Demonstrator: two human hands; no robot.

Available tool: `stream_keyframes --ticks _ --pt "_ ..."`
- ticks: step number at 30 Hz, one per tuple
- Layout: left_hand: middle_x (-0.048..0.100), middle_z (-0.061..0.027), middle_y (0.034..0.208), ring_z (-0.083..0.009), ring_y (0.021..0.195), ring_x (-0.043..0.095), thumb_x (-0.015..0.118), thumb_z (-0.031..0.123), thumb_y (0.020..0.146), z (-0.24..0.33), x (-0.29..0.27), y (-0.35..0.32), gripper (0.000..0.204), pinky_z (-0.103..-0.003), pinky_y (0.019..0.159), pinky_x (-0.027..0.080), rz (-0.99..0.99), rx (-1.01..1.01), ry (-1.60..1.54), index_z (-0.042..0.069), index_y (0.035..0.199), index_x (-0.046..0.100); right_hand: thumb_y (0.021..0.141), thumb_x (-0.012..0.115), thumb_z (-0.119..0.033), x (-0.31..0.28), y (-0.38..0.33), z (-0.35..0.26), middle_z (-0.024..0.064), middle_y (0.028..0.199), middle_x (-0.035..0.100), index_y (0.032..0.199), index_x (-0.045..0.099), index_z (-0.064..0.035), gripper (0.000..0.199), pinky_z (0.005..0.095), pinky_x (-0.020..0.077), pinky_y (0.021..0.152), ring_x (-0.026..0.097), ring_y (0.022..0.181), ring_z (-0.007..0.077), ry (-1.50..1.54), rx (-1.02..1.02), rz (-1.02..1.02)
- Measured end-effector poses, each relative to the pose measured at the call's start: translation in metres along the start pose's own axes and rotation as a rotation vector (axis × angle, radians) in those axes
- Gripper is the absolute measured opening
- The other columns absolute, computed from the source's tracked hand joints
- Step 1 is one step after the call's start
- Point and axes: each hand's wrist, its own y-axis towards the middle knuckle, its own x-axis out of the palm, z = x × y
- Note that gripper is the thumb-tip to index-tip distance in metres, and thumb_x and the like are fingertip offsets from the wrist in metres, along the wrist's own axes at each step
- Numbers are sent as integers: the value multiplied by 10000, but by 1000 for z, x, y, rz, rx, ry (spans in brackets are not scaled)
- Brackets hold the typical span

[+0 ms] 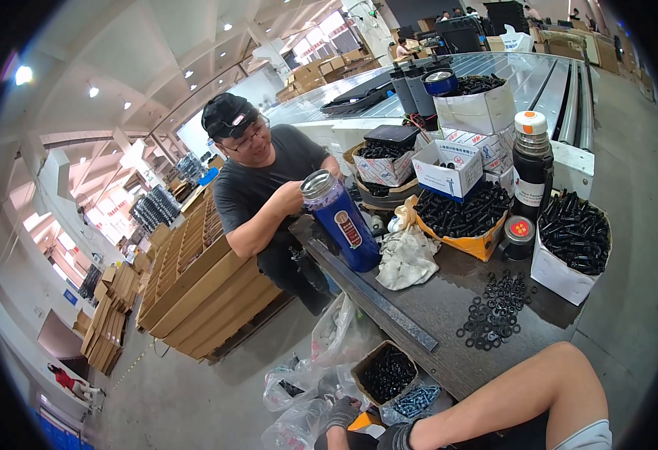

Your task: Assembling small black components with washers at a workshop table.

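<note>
At the lower edge my left hand [342, 413], in a grey glove, is bent with its fingers curled in; what they hold, if anything, is hidden. Beside it, my right hand [396, 437] wears a dark glove, and its fingers are cut off by the frame. An orange and white item [366, 424] shows between the two hands; I cannot tell whether either touches it. Just beyond them stand an open carton of small black parts [389, 375] and a bag of bluish screws [416, 401]. Clear plastic bags [299, 397] lie to the left.
Black rings [494, 311] lie loose on the dark table [449, 330]. Behind are boxes of black parts [575, 244], a thermos [531, 161], a steel mug [519, 236], a cloth [408, 255] and a blue jar [344, 225]. A co-worker [261, 165] sits across, touching the jar.
</note>
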Motion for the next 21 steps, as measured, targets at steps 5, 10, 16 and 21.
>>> stream_keyframes --ticks 5,10,16,21 --pt "716 -191 1015 -336 1001 681 666 390 859 2 0 -1 393 -389 902 516 3 33 16 71 1083 715 868 554 -238 17 23 2 -72 1018 721 852 768 -219 216 339 518 793 651 999 121 -68 16 -27" --pt "720 -177 1022 -330 1010 679 659 398 861 6 -4 -5 394 -393 908 514 -11 1 8 77 1084 716 919 499 -260 1 4 1 -66 985 708 816 745 -251 267 339 509 823 644 987 130 -427 -100 -19" --pt "713 -181 1049 -336 1029 672 652 406 863 7 -3 -1 405 -400 920 509 -1 34 61 84 1101 713 965 423 -298 51 72 16 -92 1083 669 962 712 -269 290 300 471 918 596 1074 101 -83 61 -67" --pt "711 -190 1047 -342 1025 672 658 406 856 2 -1 -1 418 -401 919 509 3 38 33 73 1101 714 959 439 -325 27 41 9 -71 1046 671 930 715 -266 284 301 479 895 603 1041 113 -207 12 -92"
